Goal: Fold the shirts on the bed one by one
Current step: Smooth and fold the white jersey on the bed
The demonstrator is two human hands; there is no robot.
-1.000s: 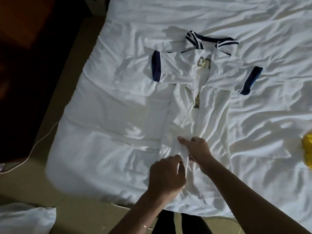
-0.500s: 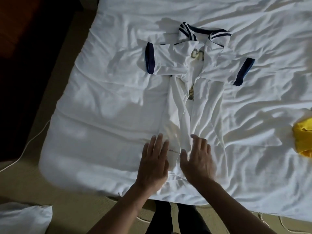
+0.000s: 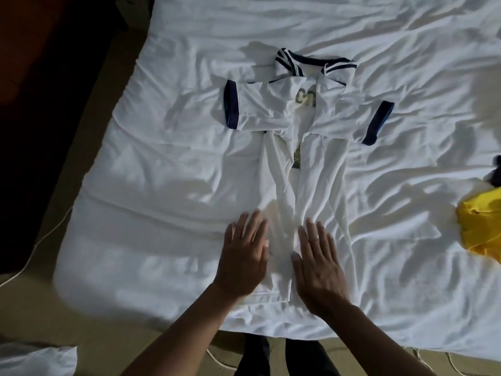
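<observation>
A white polo shirt (image 3: 311, 169) with a navy-striped collar and navy sleeve cuffs lies on the bed, collar away from me. Both long sides are folded in toward the middle, and the sleeves stick out sideways. My left hand (image 3: 245, 256) lies flat, fingers straight, on the lower left part of the shirt. My right hand (image 3: 318, 263) presses flat on the lower right part, beside the left one. A yellow shirt (image 3: 479, 229) lies bunched at the bed's right edge.
The bed (image 3: 151, 185) is covered with a wrinkled white sheet. A dark item (image 3: 496, 172) peeks in above the yellow shirt. A white pillow (image 3: 35, 359) lies on the floor at lower left. A thin white cord (image 3: 40, 240) runs along the floor beside the bed.
One second ago both hands were pinching the shirt's lower fabric. They have let go, flattened and now press side by side on the lower shirt.
</observation>
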